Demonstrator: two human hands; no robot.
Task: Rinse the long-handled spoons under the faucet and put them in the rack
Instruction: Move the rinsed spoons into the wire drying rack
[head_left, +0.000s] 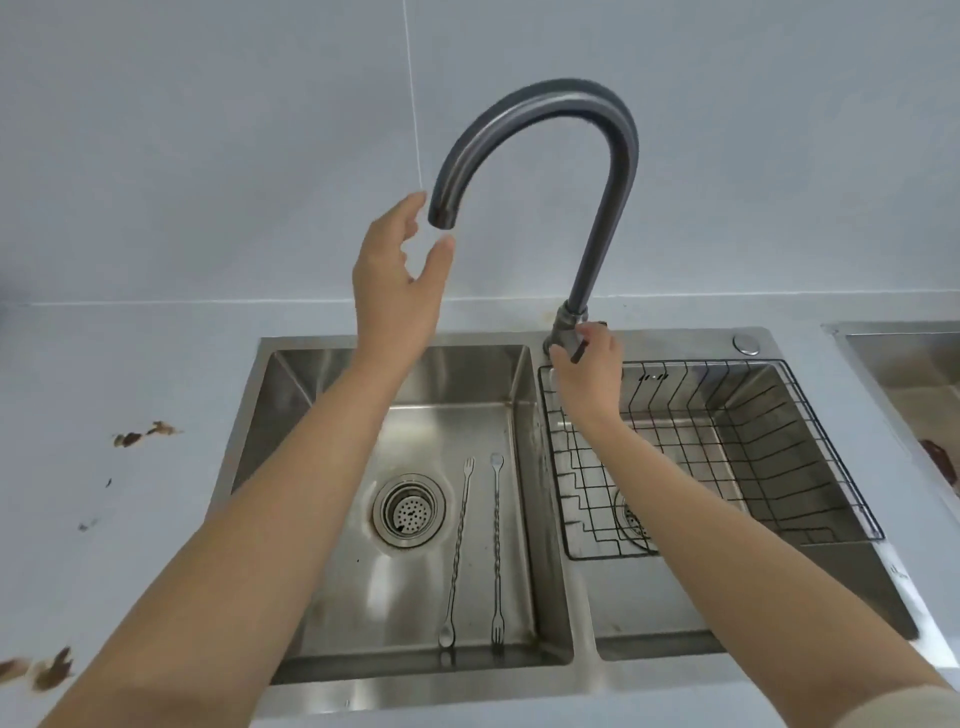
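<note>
From the head camera we saw our left hand (400, 270) raised with fingers spread apart, holding nothing, just beside the faucet (550, 104) spout, while our right hand (587, 374) curled around the faucet handle (576, 349) at its base. Two long-handled spoons (496, 551) lay side by side in the left basin (332, 519) beside the drain (409, 510); the wire rack (727, 441) sat in the right basin, and we could read no writing.

I have one view only, from the head-worn camera, so nothing is shared with a second angle. It looks forward and steeply down from above the double sink (400, 691), close enough that both forearms stretch in from the bottom corners. The wide lens bows the bench (130, 364) edges outward. The frame faces the tiled wall (208, 130), with the gooseneck faucet (545, 104) arching near its centre.
</note>
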